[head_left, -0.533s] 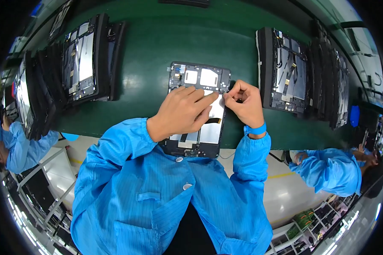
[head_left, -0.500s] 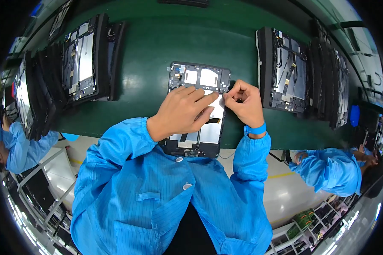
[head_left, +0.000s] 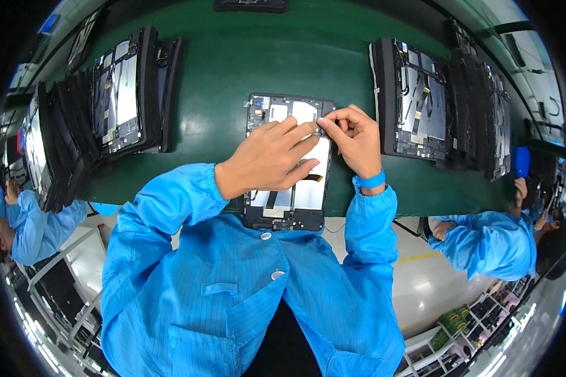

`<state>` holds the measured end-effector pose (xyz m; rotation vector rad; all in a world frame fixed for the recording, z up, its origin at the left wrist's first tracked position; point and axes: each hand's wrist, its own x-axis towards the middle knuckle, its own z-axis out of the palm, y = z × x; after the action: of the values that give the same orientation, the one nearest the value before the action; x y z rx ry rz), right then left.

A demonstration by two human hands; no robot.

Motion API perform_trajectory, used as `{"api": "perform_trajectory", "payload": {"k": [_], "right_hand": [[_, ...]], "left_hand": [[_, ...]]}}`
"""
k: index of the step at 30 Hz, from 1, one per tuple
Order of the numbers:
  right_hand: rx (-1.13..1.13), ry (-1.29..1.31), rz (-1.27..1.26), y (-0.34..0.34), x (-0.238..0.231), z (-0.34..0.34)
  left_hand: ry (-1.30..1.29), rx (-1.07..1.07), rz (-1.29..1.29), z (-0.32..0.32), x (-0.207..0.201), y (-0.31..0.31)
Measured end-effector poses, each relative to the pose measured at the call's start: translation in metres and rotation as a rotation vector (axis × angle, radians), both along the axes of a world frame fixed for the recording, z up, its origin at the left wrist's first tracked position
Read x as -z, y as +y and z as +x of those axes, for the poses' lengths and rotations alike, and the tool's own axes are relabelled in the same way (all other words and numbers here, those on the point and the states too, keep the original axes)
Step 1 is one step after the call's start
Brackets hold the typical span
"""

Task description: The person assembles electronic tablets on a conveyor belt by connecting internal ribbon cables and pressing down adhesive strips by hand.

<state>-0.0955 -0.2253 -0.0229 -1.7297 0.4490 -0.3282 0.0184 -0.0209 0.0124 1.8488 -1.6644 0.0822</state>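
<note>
An opened tablet housing, black-framed with silvery plates and ribbon cables inside, lies in front of me on the green table. Across its left and middle part rests my left hand, thumb and fingers apart, with the index tip near the upper right of the housing. There the thumb and index of my right hand pinch together close to that fingertip. Whatever sits in the pinch is too small to make out. A blue band circles my right wrist.
Stacked tablet housings with black foam sheets stand at the left and the right. Another dark item lies at the far edge. Co-workers in blue sit at the left and the right.
My right hand has shifted slightly up and left along the housing's right side, still pinching. My left fingertips have moved up a little with it.
</note>
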Motion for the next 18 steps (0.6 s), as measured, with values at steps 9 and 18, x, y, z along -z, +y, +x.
{"api": "perform_trajectory", "payload": {"k": [9,18], "right_hand": [[-0.062,-0.008,-0.213,-0.005,-0.006,0.02],[-0.093,0.084,-0.023,-0.009,-0.012,0.02]], "left_hand": [[0.015,0.192,-0.007,0.022,0.016,-0.002],[-0.013,0.209,-0.056,0.023,0.008,-0.006]]}}
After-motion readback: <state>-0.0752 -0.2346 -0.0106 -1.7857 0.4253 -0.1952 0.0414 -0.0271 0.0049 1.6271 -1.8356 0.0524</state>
